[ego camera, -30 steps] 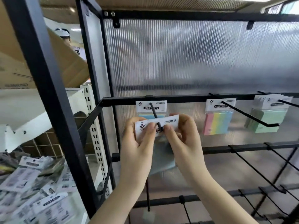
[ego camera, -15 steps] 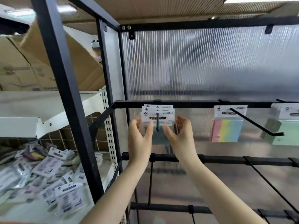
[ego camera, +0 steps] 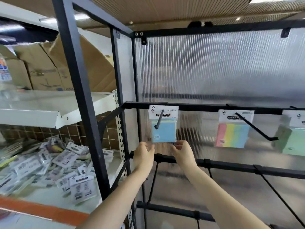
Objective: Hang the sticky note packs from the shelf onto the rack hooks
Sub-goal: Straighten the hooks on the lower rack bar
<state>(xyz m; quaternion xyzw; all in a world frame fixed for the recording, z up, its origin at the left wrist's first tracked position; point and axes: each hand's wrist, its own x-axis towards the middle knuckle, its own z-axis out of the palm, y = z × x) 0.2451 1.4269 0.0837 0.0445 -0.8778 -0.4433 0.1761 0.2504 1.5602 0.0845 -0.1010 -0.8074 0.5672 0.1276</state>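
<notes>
Many sticky note packs (ego camera: 49,162) lie on our white shelf (ego camera: 54,200).
Our left hand (ego camera: 143,156) and right hand (ego camera: 183,152), fingers loose, hold nothing just under the blue pack (ego camera: 163,129) hanging on its hook (ego camera: 158,120).

Right of the blue pack (ego camera: 163,129), the green pack (ego camera: 292,139) is cut by the frame edge. Left of it, the shelf's (ego camera: 54,198) heaped packs (ego camera: 49,161) blur, print unreadable.

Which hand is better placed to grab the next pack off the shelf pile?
Probably the left hand. It sits nearer the pile of packs on the white shelf, left of the rack post. The right hand would have to cross over.
</notes>
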